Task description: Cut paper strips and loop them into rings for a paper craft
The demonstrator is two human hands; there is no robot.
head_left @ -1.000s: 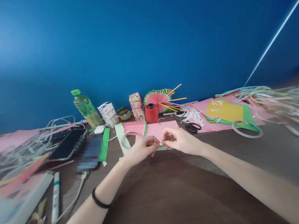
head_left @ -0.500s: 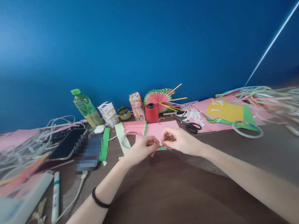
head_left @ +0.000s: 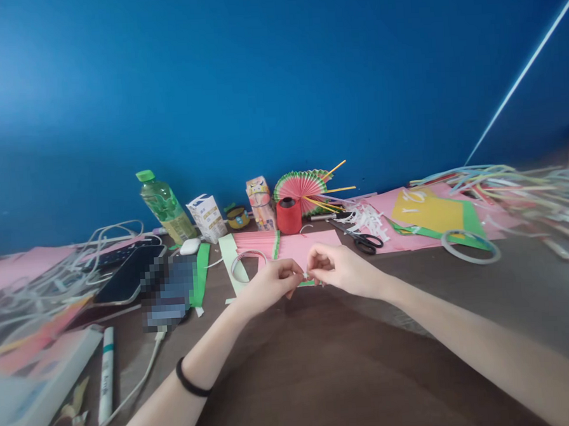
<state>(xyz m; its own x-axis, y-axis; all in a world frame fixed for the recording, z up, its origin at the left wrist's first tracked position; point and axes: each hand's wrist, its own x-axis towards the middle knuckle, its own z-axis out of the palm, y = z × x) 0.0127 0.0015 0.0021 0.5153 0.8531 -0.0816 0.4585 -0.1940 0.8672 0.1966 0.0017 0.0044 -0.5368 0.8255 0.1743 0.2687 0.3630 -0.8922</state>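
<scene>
Both hands meet over the front edge of a pink sheet (head_left: 309, 242) with a green border. My left hand (head_left: 272, 285) has thumb and fingers pinched together on a small white piece (head_left: 305, 275), too small to name for certain. On its other side, my right hand (head_left: 339, 270) pinches the same piece, fingers curled. Just left of my left hand, a roll of tape (head_left: 234, 268) lies across a pale green strip (head_left: 228, 249). Behind the hands are a pleated pink paper (head_left: 257, 241) with a green edge and a red thread spool (head_left: 290, 219).
A pleated watermelon-coloured fan (head_left: 302, 185) stands against the blue wall. Black-handled scissors (head_left: 368, 243) and white paper scraps (head_left: 366, 221) lie right of it. Further right is a large ring (head_left: 472, 254). At left are a green bottle (head_left: 167, 209), phones (head_left: 130, 275), a marker (head_left: 106, 375) and cables.
Almost nothing differs. Both hands keep their pinch in the same place, and the view shifts very slightly.
</scene>
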